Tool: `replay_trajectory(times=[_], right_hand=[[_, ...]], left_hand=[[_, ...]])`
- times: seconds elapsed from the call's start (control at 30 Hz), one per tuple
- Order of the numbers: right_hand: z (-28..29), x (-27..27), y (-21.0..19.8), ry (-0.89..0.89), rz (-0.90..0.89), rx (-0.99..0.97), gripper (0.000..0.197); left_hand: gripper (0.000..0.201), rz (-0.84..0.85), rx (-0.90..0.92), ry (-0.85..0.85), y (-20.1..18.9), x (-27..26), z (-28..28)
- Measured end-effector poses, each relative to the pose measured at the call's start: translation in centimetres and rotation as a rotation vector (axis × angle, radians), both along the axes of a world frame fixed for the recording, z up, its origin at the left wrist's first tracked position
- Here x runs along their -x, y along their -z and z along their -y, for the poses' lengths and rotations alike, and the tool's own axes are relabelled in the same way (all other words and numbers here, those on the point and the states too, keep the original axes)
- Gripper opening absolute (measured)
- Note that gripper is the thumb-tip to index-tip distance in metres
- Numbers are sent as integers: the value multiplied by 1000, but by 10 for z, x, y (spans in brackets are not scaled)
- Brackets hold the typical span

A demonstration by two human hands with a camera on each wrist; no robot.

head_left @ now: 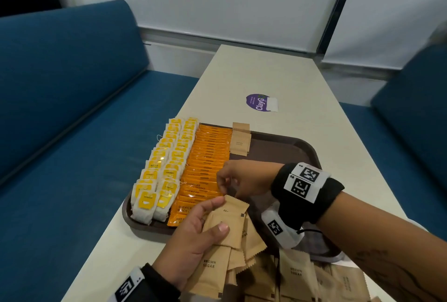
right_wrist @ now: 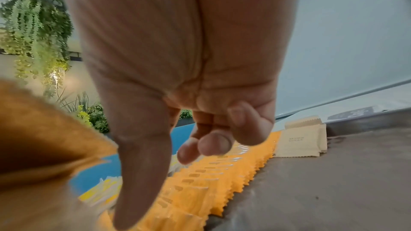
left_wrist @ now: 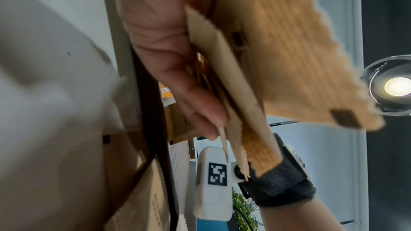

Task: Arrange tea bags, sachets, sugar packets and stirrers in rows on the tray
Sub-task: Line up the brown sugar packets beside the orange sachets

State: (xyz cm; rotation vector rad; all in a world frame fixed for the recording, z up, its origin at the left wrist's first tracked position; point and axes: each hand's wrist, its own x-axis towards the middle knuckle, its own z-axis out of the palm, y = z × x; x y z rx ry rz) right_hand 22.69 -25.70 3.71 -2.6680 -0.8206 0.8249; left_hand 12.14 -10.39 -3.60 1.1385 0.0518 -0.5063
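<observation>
Head view shows a brown tray [head_left: 290, 146] on a pale bench [head_left: 266, 71], already carrying two rows of yellow-tagged tea bags [head_left: 159, 171] along its left side and, touching them, one long overlapped row of orange sachets [head_left: 205, 156]. A third row has only begun: a few brown sugar packets [head_left: 240, 140] lie at the far edge, just beside the orange row, so most of that strip of the tray is still bare. The left hand [head_left: 193, 236] grips a fanned bundle of brown sugar packets [head_left: 229, 226] between thumb and curled fingers, held low over the near edge of the tray, apparently as a ready stock to deal from. More packets lie in a loose pile [head_left: 297, 280] on the bench near the person. The right hand [head_left: 242, 180] hovers just above the fan with its fingers loosely curled and its thumb out; in the right wrist view the fingers [right_wrist: 213, 143] hold nothing. I judge it is about to pinch the top packet and carry it to the far row. Overlapping each packet on the last, as the orange row does, would keep the line straight. No stirrers are visible.
</observation>
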Motion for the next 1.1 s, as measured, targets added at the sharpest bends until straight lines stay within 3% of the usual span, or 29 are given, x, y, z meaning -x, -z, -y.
replay_trajectory(times=[0.27,0.47,0.6,0.67,0.83,1.1], right_hand=[[23,0,2,142,17,-47,29],[20,17,5,-43,-219,-57,54],[18,22,10,-91,-196,-14,29],[21,23,11,-54,-193,-2,27],[30,19,4,100,-57,-13,23],[17,21,18,-44,-2,37,35]], left_hand=[[60,18,-41,44,6,2,-4],[70,28,17,135,1,7,-1],[70,43,23,173,0,10,9],[71,46,30,182,-1,11,9],[81,-27,156,55,-6,7,-18],[96,-84,134,-137,-11,-1,-53]])
